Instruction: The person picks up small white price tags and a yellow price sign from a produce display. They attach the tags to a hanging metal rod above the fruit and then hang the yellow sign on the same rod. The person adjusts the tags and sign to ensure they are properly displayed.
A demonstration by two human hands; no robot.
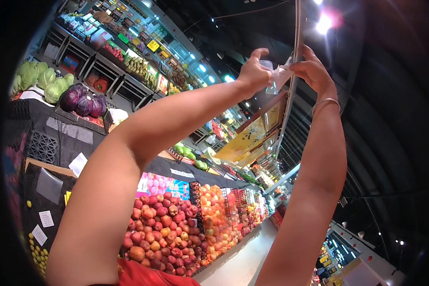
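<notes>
Both arms reach up towards an overhead rail (296, 32). My left hand (257, 73) has its fingers around a clear plastic piece (271, 84), with the thumb raised. Close to the rail, my right hand (311, 71) pinches a whitish translucent strip or tag (284, 73) that lies between the two hands. Whether this strip is joined to the clear piece I cannot tell. A bracelet (327, 102) circles the right wrist. Yellow hanging signs (248, 139) with writing are below the rail.
Red apples (164, 228) and orange fruit (212, 221) are heaped below. Green cabbages (53, 84) and purple cabbages (82, 102) lie on a dark-covered stand at left. Black crates (43, 146), small paper slips (39, 234) and produce shelves (139, 68) stand around. A bright lamp (323, 25) shines above.
</notes>
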